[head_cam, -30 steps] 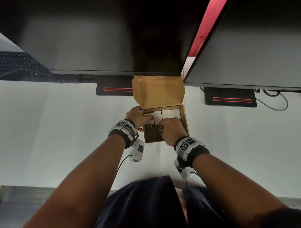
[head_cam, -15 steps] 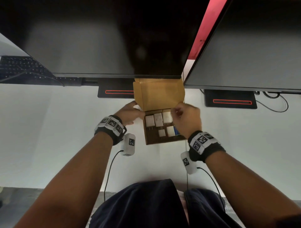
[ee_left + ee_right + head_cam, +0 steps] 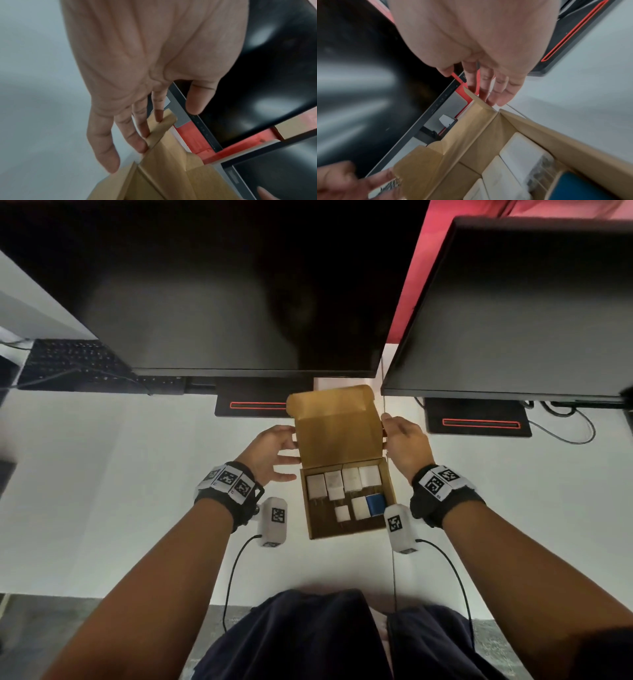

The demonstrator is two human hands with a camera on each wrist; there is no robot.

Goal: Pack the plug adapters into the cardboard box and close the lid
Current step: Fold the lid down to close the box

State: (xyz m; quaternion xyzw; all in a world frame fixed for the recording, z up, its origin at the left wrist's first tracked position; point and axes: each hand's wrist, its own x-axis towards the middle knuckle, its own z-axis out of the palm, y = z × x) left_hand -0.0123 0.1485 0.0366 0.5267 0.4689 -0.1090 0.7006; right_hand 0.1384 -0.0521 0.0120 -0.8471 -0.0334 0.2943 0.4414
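Note:
An open cardboard box [image 3: 391, 487] lies on the white desk [image 3: 102, 491] with its lid [image 3: 339, 429] standing upright at the far side. Inside lie several white plug adapters [image 3: 351, 483] and one blue adapter [image 3: 375, 504]. My left hand [image 3: 274, 451] is at the lid's left edge, its straight fingers [image 3: 139, 136] touching the side flap [image 3: 159, 129]. At the lid's right edge, my right hand [image 3: 402, 438] has its fingertips [image 3: 496, 94] against the other side flap [image 3: 477, 100]. Neither hand holds an adapter.
Two dark monitors [image 3: 239, 285] [image 3: 513, 309] hang over the far side of the desk, just above the lid's top. Their black stands [image 3: 253, 405] [image 3: 476, 422] flank the box. A keyboard [image 3: 75, 361] lies far left, and cables [image 3: 561, 426] far right.
Both hands have come out of the box, where they were arranging adapters, and moved up to the lid's two side edges. The adapters now lie uncovered.

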